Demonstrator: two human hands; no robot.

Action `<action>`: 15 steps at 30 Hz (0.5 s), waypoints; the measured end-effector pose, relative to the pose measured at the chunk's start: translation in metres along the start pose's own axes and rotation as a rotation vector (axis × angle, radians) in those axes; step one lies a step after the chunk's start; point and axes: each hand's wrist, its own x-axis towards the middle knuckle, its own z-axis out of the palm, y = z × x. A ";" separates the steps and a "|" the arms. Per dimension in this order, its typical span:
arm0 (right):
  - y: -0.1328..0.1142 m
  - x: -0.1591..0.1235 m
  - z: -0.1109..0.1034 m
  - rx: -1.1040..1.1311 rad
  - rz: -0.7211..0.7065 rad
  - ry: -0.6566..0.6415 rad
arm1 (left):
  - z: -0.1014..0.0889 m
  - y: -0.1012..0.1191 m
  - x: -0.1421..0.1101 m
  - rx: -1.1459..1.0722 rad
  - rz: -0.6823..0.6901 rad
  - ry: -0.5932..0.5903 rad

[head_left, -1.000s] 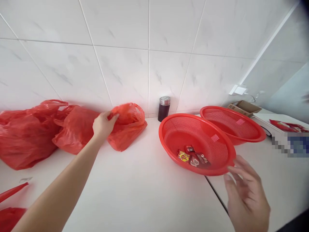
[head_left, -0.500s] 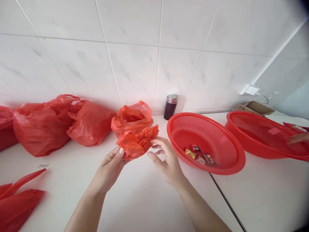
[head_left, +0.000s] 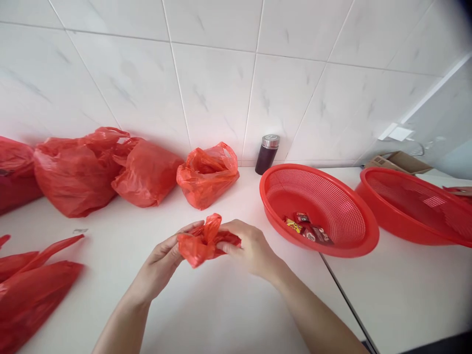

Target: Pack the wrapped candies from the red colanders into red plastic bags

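Note:
My left hand and my right hand meet over the white counter, both gripping a crumpled red plastic bag held just above the surface. The fingers of each hand pinch its edges from opposite sides. Behind it, a fuller red bag rests against the tiled wall. To the right stands a red mesh basket with a few small wrapped packets at its bottom.
More filled red bags line the wall at left, and flat red bags lie at the counter's left edge. A dark jar with a metal lid stands by the wall. A second red basket and a cardboard box are at right.
My left hand pulled a red bag away from the bag by the wall and brought it nearer. My right hand left the basket rim and joined it on the bag.

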 end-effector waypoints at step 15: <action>-0.002 0.133 -0.009 -0.167 -0.054 0.414 | -0.027 -0.010 -0.009 -0.292 0.160 0.505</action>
